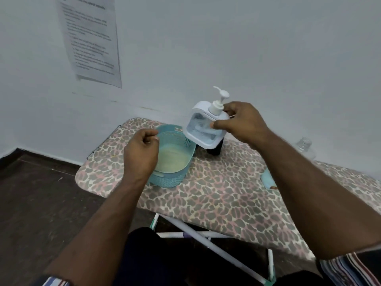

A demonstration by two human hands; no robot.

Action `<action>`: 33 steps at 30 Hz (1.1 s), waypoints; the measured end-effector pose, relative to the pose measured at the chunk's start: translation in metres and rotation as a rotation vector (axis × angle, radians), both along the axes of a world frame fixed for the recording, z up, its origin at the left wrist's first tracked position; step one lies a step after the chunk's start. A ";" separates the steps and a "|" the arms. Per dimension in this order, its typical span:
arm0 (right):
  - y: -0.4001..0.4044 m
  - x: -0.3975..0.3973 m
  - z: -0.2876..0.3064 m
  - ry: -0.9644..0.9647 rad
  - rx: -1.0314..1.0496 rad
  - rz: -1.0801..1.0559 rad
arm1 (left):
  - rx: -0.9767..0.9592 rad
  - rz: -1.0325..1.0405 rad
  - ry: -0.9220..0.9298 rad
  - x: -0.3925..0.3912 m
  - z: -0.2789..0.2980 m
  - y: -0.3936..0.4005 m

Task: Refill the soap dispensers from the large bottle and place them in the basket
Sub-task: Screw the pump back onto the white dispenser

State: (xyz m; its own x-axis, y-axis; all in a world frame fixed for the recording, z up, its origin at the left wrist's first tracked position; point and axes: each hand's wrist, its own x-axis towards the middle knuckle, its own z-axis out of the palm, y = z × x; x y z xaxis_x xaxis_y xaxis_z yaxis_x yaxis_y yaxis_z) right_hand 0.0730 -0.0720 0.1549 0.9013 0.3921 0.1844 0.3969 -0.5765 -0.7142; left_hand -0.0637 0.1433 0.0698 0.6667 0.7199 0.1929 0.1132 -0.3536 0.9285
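The right hand [241,122] holds a white pump soap dispenser [204,125] up in the air, tilted so that its base leans toward the near left. The thumb presses the clear front panel while the other fingers [228,109] curl round the top and far side beside the pump neck. The dispenser hangs just above the far right rim of the teal basket [175,168], apart from it, not inside. A little pale liquid shows through the clear panel.

The left hand [142,150] hovers over the left side of the basket with its fingers curled inward; whether it grips the rim cannot be told, as the fingertips sit just at the edge. The basket stands on the leopard-print counter [216,193], near its far left end, and its pale bottom is visible with nothing lying in it.

Behind and under the raised dispenser stands a dark bottle [215,148], mostly hidden. Farther right, past the right forearm, the clear neck of a large bottle [304,146] shows at the far edge of the counter, and a small light blue object [268,179] lies partly covered by the arm. A printed sheet of paper [90,40] hangs on the pale wall at the far left, its text blurred.
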 end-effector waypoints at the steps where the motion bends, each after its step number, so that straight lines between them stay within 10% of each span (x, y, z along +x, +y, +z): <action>1: 0.012 0.002 0.001 -0.009 -0.013 0.018 | 0.032 0.018 0.024 0.002 -0.001 0.006; 33: 0.113 0.021 -0.090 -0.053 -0.403 0.169 | 0.148 0.019 0.225 0.014 -0.039 0.035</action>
State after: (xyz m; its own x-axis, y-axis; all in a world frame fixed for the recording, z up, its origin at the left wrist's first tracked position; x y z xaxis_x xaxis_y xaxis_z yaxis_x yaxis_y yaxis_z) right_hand 0.0941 0.0411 0.0652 0.8117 0.5832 0.0310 0.5397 -0.7287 -0.4215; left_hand -0.0494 0.1786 0.0305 0.6918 0.7073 0.1454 0.3188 -0.4799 0.8173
